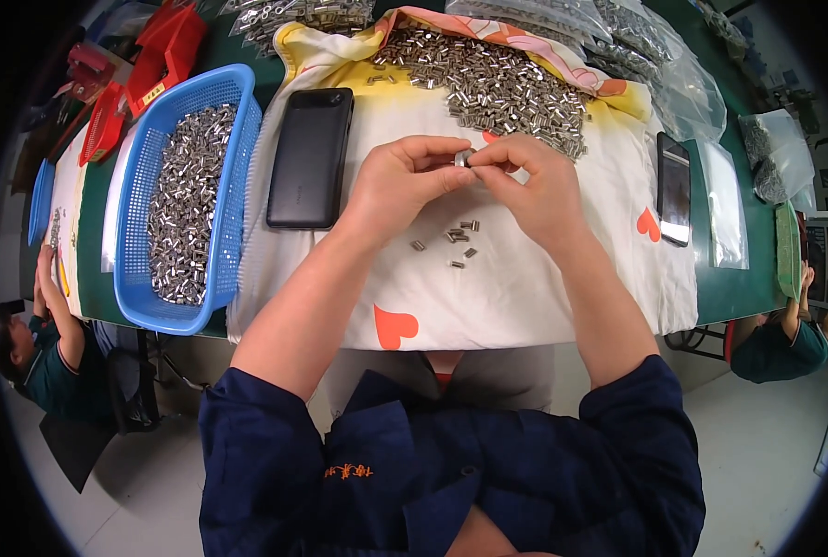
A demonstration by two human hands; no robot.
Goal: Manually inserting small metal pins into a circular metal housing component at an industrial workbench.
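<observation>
My left hand (403, 176) is closed, thumb and fingers pinching a small silvery metal sleeve (462, 160) over the white cloth (525, 297). From the other side my right hand (536, 182) meets it, its fingertips pressed together at the same part. Whether the right fingers hold anything else is hidden. Below the hands lie several loose metal sleeves (457, 236). A large heap of similar sleeves (507, 88) spreads beyond the hands, partly on a yellow and pink edge of the cloth.
At left stands a blue basket (244, 102) full of small metal sleeves, next to a black power bank (310, 158). A phone (674, 190) lies at right near clear plastic bags (725, 204). Red bins (163, 56) stand at far left. Co-workers sit on both sides.
</observation>
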